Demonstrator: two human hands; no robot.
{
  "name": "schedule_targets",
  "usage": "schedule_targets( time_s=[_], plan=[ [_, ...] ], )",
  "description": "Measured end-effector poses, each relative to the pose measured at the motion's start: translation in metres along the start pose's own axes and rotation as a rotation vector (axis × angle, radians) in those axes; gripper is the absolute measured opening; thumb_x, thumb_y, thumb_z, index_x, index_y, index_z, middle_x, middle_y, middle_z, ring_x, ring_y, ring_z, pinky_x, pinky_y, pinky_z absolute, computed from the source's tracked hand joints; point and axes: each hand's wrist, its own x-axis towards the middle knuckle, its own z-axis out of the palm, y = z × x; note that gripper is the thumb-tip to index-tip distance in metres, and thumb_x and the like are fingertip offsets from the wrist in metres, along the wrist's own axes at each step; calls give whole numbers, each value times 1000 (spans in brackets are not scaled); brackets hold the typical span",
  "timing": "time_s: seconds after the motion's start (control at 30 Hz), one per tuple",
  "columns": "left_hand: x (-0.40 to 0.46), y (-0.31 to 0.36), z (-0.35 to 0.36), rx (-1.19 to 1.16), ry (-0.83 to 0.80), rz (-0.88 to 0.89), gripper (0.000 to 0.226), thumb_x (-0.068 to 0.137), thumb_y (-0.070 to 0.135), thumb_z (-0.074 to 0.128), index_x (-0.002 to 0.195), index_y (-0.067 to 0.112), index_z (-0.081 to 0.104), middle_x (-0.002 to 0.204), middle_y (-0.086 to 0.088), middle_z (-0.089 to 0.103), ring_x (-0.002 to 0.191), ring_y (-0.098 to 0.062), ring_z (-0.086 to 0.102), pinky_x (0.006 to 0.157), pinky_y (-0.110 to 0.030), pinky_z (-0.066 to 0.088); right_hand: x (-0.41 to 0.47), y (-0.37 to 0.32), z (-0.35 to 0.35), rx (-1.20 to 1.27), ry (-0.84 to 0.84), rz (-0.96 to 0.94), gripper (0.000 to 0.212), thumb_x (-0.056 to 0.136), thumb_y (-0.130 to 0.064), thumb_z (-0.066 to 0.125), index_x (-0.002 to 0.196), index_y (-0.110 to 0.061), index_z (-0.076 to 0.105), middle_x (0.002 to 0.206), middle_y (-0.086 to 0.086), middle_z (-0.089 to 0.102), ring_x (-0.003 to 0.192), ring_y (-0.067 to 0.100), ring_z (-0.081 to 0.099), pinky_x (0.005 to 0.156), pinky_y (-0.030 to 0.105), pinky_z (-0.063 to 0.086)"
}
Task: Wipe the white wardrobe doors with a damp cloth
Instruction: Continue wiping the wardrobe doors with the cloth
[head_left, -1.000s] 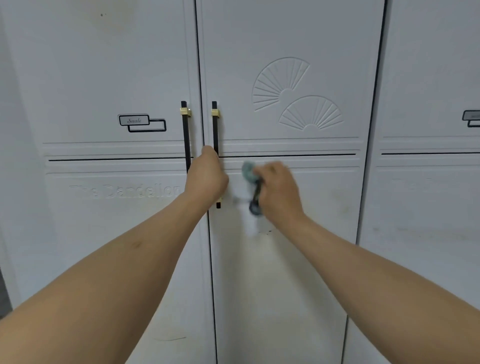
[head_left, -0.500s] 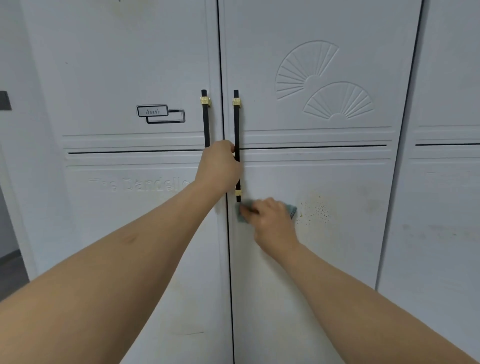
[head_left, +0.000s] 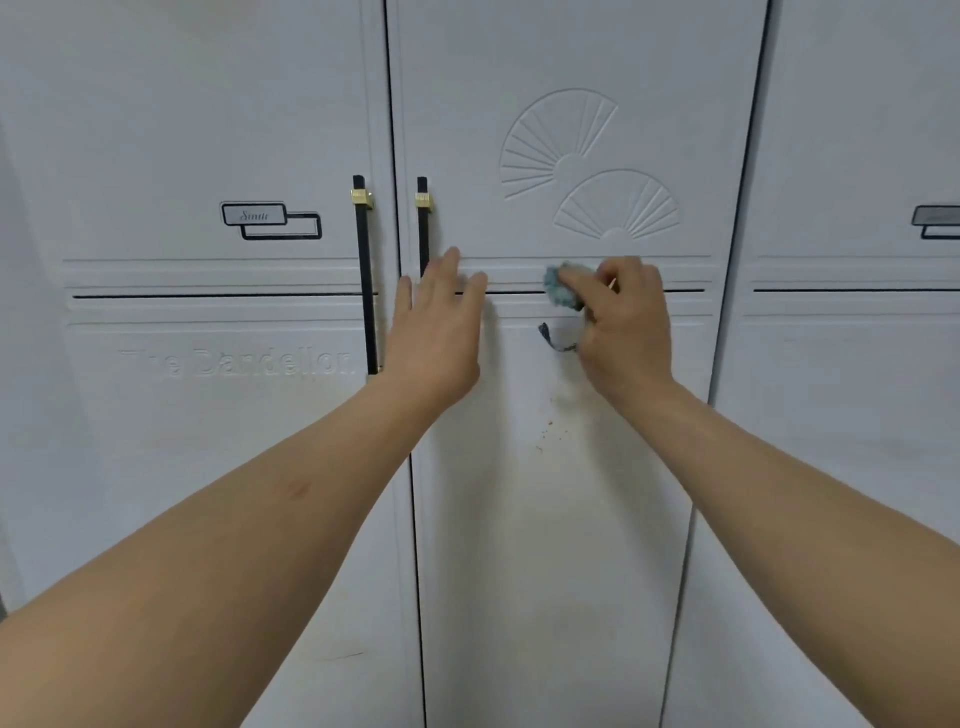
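the damp cloth (head_left: 562, 285) is bunched into a small teal wad, pinched in the curled fingers of the right hand (head_left: 623, 327) and pressed against the middle wardrobe door (head_left: 571, 519), right on the grooved band just below the embossed fans (head_left: 587, 171); bunching it likely lets the fingertips push into the grooves. a loose end dangles under the wad. below the cloth on the same door sits a patch of brownish specks (head_left: 550, 426), seemingly not yet wiped. to the cloth's left, the left hand (head_left: 436, 332) lies flat with straight, spread fingers on the door beside the black handle (head_left: 422, 223), probably to hold the door steady against the rubbing. the neighbouring door (head_left: 208, 467) carries faint raised lettering.
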Motion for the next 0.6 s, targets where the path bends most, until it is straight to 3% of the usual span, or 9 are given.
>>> schedule_targets(
  time_s=[0.07,0.13,0.2,0.27,0.37,0.5,0.6],
  plan=[
    [-1,7,7,-32,-53,-38,90,71,-9,60,151,13,25,165,-19,2,152,-37,11,120,-59,19,11,20,0,-40,60,87,55,79,-1,45,124,-22,70,102,6,56,92,29,46,76,40,43],
    [-3,11,12,-73,-83,-72,89,71,-8,61,151,12,27,163,-19,6,145,-40,25,113,-54,33,-2,32,13,-25,10,172,56,81,-6,43,128,-23,69,107,6,59,97,33,49,79,47,49],
    [-3,13,18,-140,-33,-117,82,73,-5,61,148,15,33,157,-13,20,133,-37,37,105,-47,37,-23,33,30,8,3,237,55,81,-6,46,127,-22,71,107,5,63,94,33,53,75,46,51],
    [0,14,23,-278,34,-185,72,78,-3,60,143,19,40,147,-6,33,124,-29,46,101,-39,32,-39,28,47,21,24,247,54,78,-3,48,122,-20,74,101,6,65,84,33,57,68,40,51],
    [4,8,28,-385,80,-197,57,80,-6,55,131,18,51,135,-3,44,114,-25,52,97,-38,36,-70,17,61,28,-12,154,52,75,1,52,117,-19,76,100,4,67,78,31,56,63,34,49],
    [0,3,30,-334,70,-148,36,73,-13,49,94,15,57,113,0,47,94,-21,46,86,-43,46,-115,14,69,49,-125,-15,43,81,-3,48,108,-16,79,99,3,69,78,32,58,63,32,50],
    [1,2,32,-267,57,-137,32,72,-14,50,90,12,57,110,-2,48,95,-23,44,85,-39,41,-142,22,69,66,-256,-126,36,84,-8,50,104,-14,80,93,5,69,76,32,58,64,32,49]
  ],
)
